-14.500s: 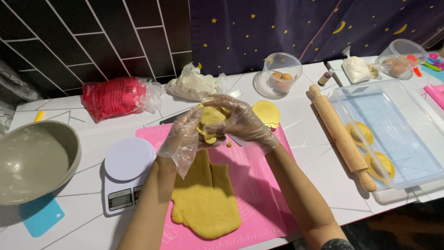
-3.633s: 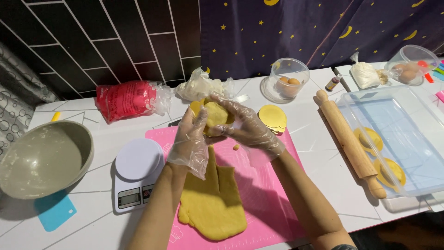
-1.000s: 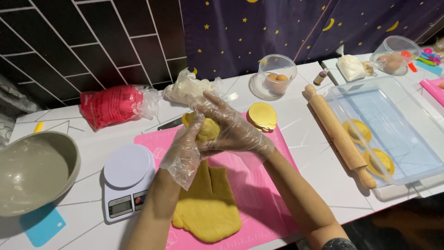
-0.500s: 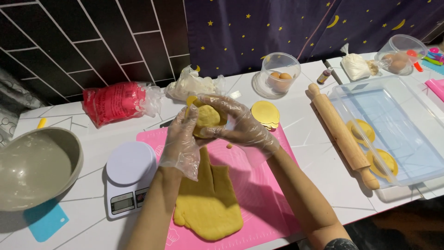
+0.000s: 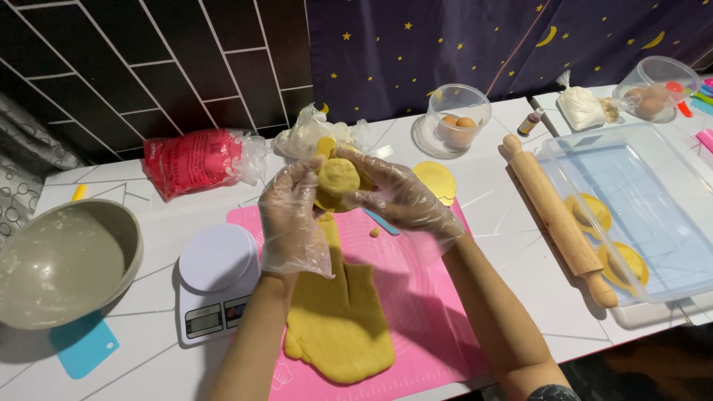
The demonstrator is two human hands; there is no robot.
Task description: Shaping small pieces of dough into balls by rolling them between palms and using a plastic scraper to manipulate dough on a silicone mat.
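Observation:
Both hands wear clear plastic gloves and are raised above a pink silicone mat (image 5: pixel 423 297). My left hand (image 5: pixel 292 215) and my right hand (image 5: pixel 397 194) press together on a round lump of yellow dough (image 5: pixel 338 178), fingers wrapped around it. Below them a rolled-out sheet of yellow dough (image 5: pixel 342 319) lies on the mat, with pieces cut from its upper end. A small dough crumb (image 5: pixel 375 232) sits on the mat near my right wrist.
A white kitchen scale (image 5: pixel 215 278) and grey bowl (image 5: pixel 63 260) stand left, with a blue scraper (image 5: pixel 82 345). A wooden rolling pin (image 5: pixel 557 215) lies right, beside a clear tray (image 5: pixel 631 193) holding yellow discs. Behind: red bag (image 5: pixel 197 160), egg container (image 5: pixel 457 119), round yellow cutter (image 5: pixel 434 178).
The view shifts a little between frames. My hands stay together over the mat, turning and pressing the dough lump, which looks rounder now.

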